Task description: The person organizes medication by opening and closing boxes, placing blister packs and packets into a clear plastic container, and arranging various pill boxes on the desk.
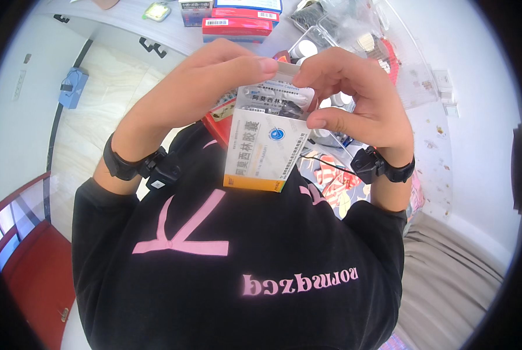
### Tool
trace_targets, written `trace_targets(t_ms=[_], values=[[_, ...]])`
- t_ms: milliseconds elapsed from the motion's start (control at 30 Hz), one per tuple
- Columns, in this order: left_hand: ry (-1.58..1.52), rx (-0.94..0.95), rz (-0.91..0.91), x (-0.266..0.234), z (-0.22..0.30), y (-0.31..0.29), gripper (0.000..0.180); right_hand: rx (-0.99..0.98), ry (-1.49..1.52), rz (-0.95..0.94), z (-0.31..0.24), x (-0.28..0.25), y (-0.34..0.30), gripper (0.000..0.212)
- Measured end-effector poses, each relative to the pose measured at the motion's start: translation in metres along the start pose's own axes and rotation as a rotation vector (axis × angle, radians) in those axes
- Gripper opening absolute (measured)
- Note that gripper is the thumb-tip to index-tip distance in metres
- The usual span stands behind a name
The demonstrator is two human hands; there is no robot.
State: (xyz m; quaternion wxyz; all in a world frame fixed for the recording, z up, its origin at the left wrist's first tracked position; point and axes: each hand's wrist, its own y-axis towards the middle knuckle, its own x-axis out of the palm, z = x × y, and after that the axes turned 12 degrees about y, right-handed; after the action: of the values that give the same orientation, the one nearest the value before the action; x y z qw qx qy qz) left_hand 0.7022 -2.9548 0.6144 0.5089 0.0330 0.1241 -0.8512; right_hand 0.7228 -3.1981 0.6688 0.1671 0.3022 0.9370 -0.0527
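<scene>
A white medicine box (pixel 259 149) with an orange lower band stands upright in front of my chest, its top open. From the opening rises a silvery blister pack (pixel 275 96) with printed foil. My left hand (pixel 223 79) grips the box at its upper left, thumb on the raised flap (pixel 287 71) and the other fingers mostly hidden. On the other side my right hand (pixel 357 93) is closed in a loose pinch at the box's upper right corner. Its thumb touches the rim by the opening, with the index finger at the flap. How firmly it holds the blister pack cannot be seen.
Behind my hands, a white table (pixel 127 16) carries stacked red medicine boxes (pixel 237 29), a dark small box (pixel 195 11) and white bottles (pixel 303 49) beside a clear plastic container (pixel 325 35). A red box (pixel 217 125) lies partly behind the held box. A red chair (pixel 36 274) is at left.
</scene>
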Motion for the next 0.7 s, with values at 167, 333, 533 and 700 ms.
trace_targets(t_ms=[167,333,533,700], values=[[-0.088,0.102,-0.08,0.003,-0.002,0.005,0.043,-0.079,-0.032,0.201,0.008,0.012,0.002,0.026],[-0.051,0.121,-0.058,0.003,-0.003,0.004,0.045,0.063,-0.045,0.224,0.0,0.016,0.003,0.023],[-0.061,0.122,-0.09,0.004,-0.003,0.007,0.048,-0.048,-0.04,0.297,0.007,0.023,0.007,0.021],[-0.078,0.145,-0.07,0.007,-0.002,0.006,0.049,-0.036,-0.045,0.233,0.008,0.015,0.004,0.023]])
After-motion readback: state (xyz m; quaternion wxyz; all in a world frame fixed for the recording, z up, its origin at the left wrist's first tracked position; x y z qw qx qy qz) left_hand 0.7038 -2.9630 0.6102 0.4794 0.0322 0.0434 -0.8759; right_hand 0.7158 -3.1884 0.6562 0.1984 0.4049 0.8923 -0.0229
